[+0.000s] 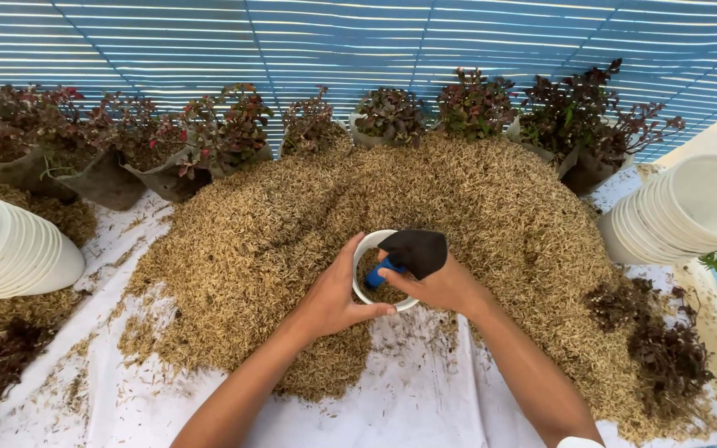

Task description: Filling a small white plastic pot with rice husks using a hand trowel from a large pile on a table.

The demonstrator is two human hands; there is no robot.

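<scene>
- The white pot (364, 249) stands at the near edge of the big heap of husks (458, 216), in the middle of the view, and husks lie inside it.
- The left hand (335, 292) is closed around the left and near side of the pot's rim, with the thumb lying along the near edge.
- The right hand (441, 286) grips a small trowel (412, 253) with a blue handle and a dark blade; the blade is tilted over the right part of the pot's mouth.
- Nearest to the person, the white sheet (425, 398) is mostly bare, with only thin scattered husks between the two forearms, so there is open room here.
- To the near left and near right, small piles of dark dry roots (665, 357) lie on the sheet, well apart from the hands.
- The heap spreads wide behind and on both sides of the pot, and its edge touches the pot.
- At the left edge a stack of white pots (10, 249) lies on its side, and at the right edge another stack of white pots (682, 207) lies the same way, both well apart from the hands.
- Farthest, a row of red-leaved plants (226, 124) in grey bags stands along the back of the heap, before a blue slatted wall (358, 41).
</scene>
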